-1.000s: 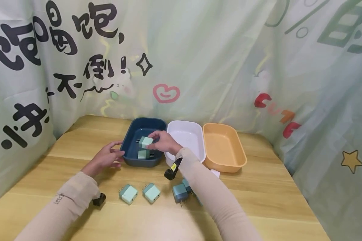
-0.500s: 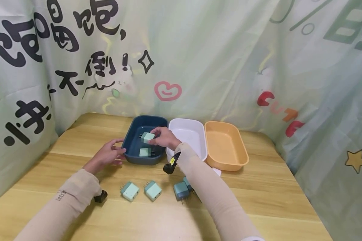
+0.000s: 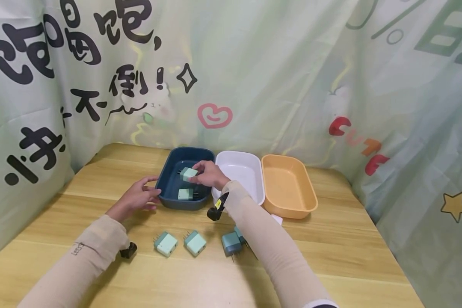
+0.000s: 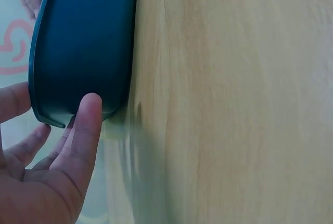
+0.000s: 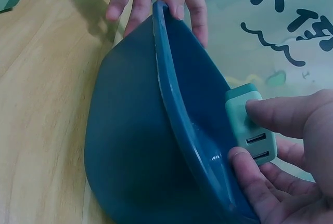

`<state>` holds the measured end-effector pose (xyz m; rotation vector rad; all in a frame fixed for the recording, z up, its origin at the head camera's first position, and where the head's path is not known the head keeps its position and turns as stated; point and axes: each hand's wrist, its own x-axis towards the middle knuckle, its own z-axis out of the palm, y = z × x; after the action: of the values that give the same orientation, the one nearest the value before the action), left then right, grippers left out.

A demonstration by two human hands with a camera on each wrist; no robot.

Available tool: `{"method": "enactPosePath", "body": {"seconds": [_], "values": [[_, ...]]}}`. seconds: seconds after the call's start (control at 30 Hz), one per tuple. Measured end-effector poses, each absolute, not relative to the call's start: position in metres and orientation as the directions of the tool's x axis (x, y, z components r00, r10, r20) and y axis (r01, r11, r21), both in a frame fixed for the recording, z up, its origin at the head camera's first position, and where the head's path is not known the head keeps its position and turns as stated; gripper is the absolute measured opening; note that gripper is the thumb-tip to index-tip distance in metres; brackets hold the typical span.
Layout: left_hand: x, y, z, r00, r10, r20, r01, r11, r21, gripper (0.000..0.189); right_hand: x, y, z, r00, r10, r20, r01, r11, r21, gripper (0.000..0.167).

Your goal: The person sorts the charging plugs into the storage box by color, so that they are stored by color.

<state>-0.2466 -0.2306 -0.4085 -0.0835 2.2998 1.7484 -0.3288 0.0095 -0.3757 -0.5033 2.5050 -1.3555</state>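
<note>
My right hand (image 3: 211, 174) pinches a mint-green USB charger (image 3: 188, 173) between thumb and fingers over the dark blue bin (image 3: 186, 205). In the right wrist view, two USB slots show on the held charger (image 5: 252, 122). A second mint charger (image 3: 185, 194) lies inside the bin near its front wall. At the bin's left front corner, my left hand (image 3: 137, 197) touches the rim and outer wall with spread, mostly straight fingers. Two more mint chargers (image 3: 166, 244) (image 3: 195, 243) rest on the table before the bin.
A white bin (image 3: 239, 155) and a yellow-orange bin (image 3: 288, 212) stand in a row right of the blue one. Blue chargers (image 3: 231, 244) lie partly under my right forearm. A white item (image 3: 276, 219) peeks out beside that sleeve. A printed curtain hangs behind the wooden table.
My right hand has shifted very slightly toward the back of the blue bin with the charger still pinched. The left hand stays at the bin's corner. The head view has tilted a little.
</note>
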Motion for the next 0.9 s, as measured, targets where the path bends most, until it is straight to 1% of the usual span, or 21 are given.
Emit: {"method": "enactPosePath", "body": {"seconds": [0.43,0.63,0.9], "values": [[-0.249,-0.228,-0.409,-0.963,0.109,-0.246,-0.208,0.282,0.937,0.062,-0.330,0.012,-0.375,-0.917,-0.395,-0.057,-0.162,0.498,-0.852,0.040],[-0.249,-0.228,-0.411,-0.964,0.106,-0.243,-0.207,0.274,0.939,0.063,-0.326,0.015,-0.374,-0.902,-0.427,-0.059,-0.167,0.473,-0.865,0.041],[-0.248,-0.231,-0.409,-0.965,0.108,-0.238,-0.198,0.292,0.936,0.062,-0.315,0.023,-0.369,-0.883,-0.467,-0.043,-0.207,0.471,-0.857,0.036]]}}
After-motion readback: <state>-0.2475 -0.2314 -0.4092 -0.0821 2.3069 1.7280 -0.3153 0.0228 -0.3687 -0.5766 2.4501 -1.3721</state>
